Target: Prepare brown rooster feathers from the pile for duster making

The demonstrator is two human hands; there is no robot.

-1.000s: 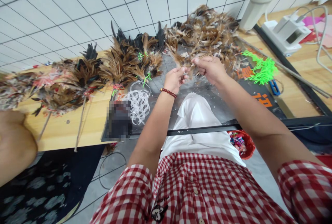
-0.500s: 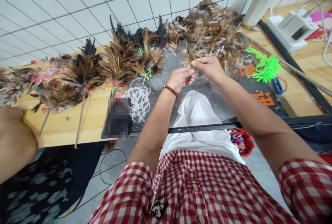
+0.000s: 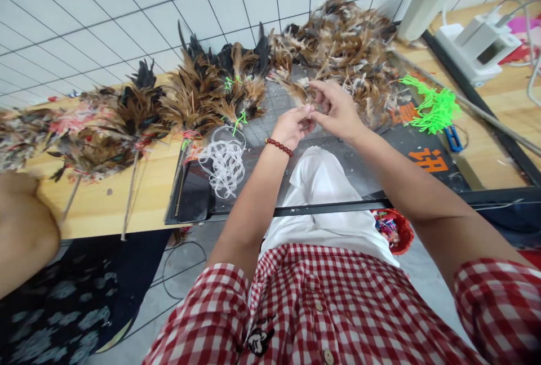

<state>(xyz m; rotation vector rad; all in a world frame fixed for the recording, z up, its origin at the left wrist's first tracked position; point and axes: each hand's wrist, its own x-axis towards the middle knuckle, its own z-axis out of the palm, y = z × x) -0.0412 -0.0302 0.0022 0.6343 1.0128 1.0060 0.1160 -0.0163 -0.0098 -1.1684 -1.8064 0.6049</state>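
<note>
Just beyond the bare left hand (image 3: pixel 293 125), fingers curled, and the right hand (image 3: pixel 338 110), thumb and forefinger bowed apart, a brown feather tuft (image 3: pixel 297 93) slants toward the pale wooden table's (image 3: pixel 158 199) back edge, whether pinched I cannot tell.

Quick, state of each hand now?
Left hand: curled; whether closed on the brown feathers, cannot tell.
Right hand: partly open; whether it holds anything, cannot tell.
</note>
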